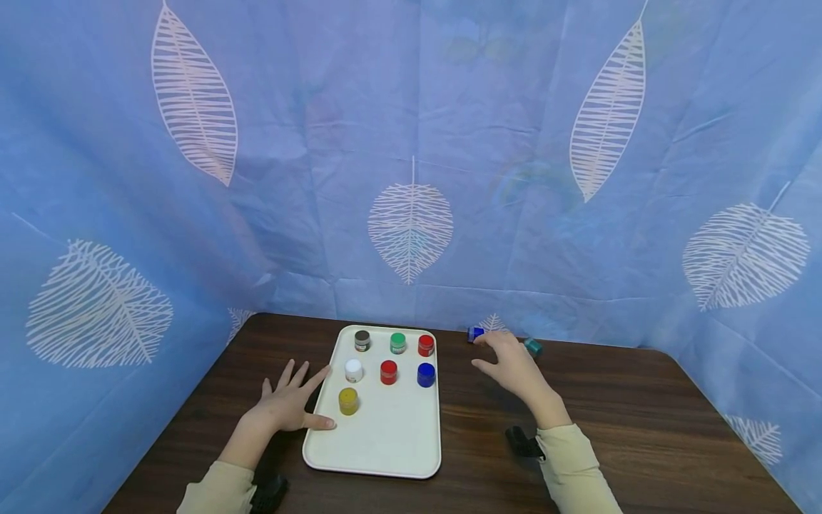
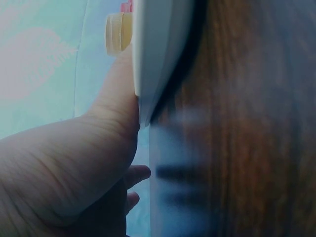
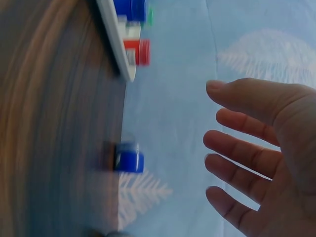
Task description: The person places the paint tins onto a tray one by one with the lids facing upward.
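My left hand [image 1: 282,408] lies at the left edge of a white tray [image 1: 392,450], fingers spread, with the thumb and index finger touching its rim. Small paint jars stand on the tray; the yellow jar [image 1: 349,401] is nearest to that thumb. In the right wrist view, my right hand [image 3: 266,143] is held above the table with its fingers apart and nothing between them. Close to its fingertips in the head view is a blue paint jar [image 1: 474,333] at the table's back edge. Just beyond the same hand sits a teal jar [image 1: 532,348], partly hidden.
Also on the tray are a black jar [image 1: 362,340], a green jar [image 1: 398,343], a white jar [image 1: 354,370], two red jars and another blue jar [image 1: 426,375]. Behind the dark wooden table [image 1: 642,428] hangs a blue curtain [image 1: 514,178] with white leaf prints.
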Action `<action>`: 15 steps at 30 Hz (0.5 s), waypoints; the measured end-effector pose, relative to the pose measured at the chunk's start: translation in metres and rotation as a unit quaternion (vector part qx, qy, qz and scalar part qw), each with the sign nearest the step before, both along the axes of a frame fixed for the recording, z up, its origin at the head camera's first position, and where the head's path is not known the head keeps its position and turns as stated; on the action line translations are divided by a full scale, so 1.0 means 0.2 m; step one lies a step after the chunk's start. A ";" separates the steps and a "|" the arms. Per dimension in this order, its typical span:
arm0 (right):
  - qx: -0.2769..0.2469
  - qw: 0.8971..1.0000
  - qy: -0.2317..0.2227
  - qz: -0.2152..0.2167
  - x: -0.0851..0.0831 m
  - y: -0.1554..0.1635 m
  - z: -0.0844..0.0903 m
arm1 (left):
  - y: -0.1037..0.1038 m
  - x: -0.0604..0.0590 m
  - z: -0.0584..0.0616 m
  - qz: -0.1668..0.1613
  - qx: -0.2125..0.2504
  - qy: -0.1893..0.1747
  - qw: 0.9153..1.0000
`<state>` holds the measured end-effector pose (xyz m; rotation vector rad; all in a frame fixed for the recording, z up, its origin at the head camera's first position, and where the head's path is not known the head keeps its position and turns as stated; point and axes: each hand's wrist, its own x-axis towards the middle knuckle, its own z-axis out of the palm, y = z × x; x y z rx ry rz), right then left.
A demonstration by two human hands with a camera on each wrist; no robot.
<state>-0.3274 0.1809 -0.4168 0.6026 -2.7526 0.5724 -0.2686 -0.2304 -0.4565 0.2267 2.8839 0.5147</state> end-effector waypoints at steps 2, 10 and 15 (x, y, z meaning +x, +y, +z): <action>-0.003 1.000 0.000 -0.012 -0.02 0.04 -0.01 | 0.00 0.00 0.00 0.001 -0.001 0.000 1.000; 0.005 0.998 -0.001 -0.062 -0.07 0.17 -0.06 | 0.00 0.00 -0.01 0.000 -0.002 0.001 1.000; -0.013 0.996 0.002 -0.087 -0.10 0.24 -0.08 | 0.00 -0.01 -0.01 -0.001 0.000 0.003 1.000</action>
